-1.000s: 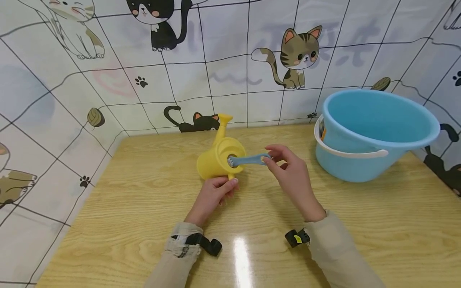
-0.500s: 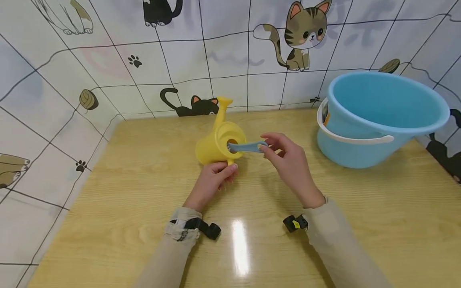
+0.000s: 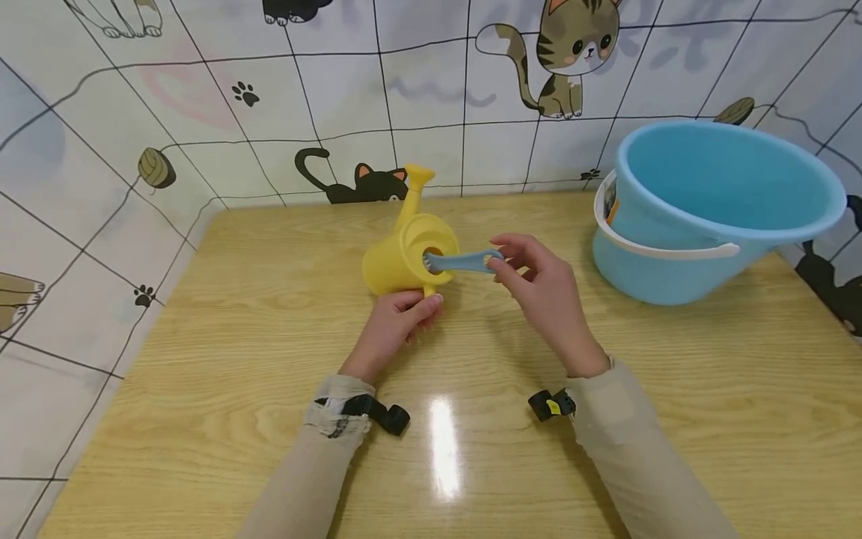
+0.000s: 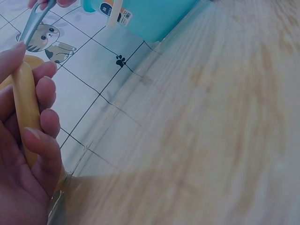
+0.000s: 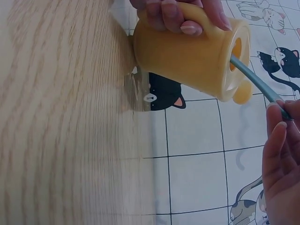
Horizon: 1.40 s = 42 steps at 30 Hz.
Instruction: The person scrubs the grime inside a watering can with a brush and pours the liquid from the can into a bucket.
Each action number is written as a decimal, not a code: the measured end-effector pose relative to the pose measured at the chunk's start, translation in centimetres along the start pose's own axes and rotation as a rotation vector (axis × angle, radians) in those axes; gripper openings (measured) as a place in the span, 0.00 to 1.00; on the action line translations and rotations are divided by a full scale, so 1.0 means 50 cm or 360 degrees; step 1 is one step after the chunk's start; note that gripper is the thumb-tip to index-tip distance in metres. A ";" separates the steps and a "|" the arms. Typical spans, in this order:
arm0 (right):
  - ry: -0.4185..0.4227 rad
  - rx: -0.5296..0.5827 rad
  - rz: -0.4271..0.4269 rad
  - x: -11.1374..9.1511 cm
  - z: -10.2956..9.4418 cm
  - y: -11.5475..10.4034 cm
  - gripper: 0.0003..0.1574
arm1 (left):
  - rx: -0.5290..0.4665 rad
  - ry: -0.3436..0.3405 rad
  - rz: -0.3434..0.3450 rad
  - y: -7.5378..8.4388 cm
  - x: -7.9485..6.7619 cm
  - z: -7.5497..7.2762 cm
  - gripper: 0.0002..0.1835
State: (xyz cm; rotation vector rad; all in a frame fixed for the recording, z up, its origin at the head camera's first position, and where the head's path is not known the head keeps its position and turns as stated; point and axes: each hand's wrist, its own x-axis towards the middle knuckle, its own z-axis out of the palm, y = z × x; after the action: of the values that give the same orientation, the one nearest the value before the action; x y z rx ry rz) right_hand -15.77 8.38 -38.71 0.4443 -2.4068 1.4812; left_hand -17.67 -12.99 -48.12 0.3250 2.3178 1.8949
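A person's bare hands work over a wooden table (image 3: 269, 337). The left hand (image 3: 393, 323) has its fingers wrapped round the handle (image 4: 27, 105) of a yellow watering can (image 3: 387, 266). The can leans so that its round opening faces the right hand (image 3: 547, 299), which pinches the end of a blue brush (image 3: 465, 261) between thumb and fingertips. The brush's other end reaches into that opening; how deep it goes is hard to tell.

The likeliest trouble seems to be a slip: only the tip of the brush is held, so a snag against the rim could twist it free, and it could drop into the can or onto the table. The can is held by its handle alone, so a firm sideways push on the brush may swing or tip it. Whether its base touches the table cannot be told, so it may have little support below.

To the right, a blue bucket (image 3: 656, 281) with a white handle stands with a blue basin (image 3: 673, 209) nested in it. Both are well apart from the right hand, so a knock looks unlikely unless that arm swings wide.
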 end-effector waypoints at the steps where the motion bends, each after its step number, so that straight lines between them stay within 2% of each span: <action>1: 0.0007 0.0007 0.0002 0.000 -0.001 0.000 0.17 | 0.0006 0.0004 0.0003 -0.001 0.001 0.000 0.25; 10: 0.0096 0.0036 0.0034 0.002 -0.010 0.012 0.17 | -0.0007 0.0027 0.0024 -0.002 -0.001 0.004 0.26; 19: 0.0125 0.0063 0.0041 0.001 -0.012 0.015 0.16 | -0.0008 0.0014 -0.0027 -0.002 -0.003 0.004 0.24; 22: 0.0104 0.0081 0.0027 0.000 -0.011 0.015 0.16 | -0.0018 0.0002 -0.0046 0.006 -0.005 0.004 0.23; 29: 0.0008 0.0034 0.0006 -0.001 -0.006 0.009 0.14 | 0.0002 -0.0011 -0.0021 0.053 -0.023 0.004 0.21; 32: -0.0052 0.0018 -0.0033 0.000 0.000 0.016 0.14 | 0.0010 -0.0015 -0.0019 0.058 -0.026 0.004 0.21; 37: -0.0160 -0.0012 -0.0075 0.005 0.009 0.056 0.13 | 0.0022 -0.0014 -0.0027 0.057 -0.027 0.004 0.21; 42: -0.0139 0.0000 -0.0051 0.007 0.004 0.074 0.14 | 0.0011 -0.0011 -0.0038 0.057 -0.027 0.004 0.22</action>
State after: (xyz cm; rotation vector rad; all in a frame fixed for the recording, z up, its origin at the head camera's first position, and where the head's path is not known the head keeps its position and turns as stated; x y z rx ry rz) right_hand -17.61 9.74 -41.67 0.5557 -2.4544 1.4771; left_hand -16.07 -12.59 -45.44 0.3028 2.3139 1.8717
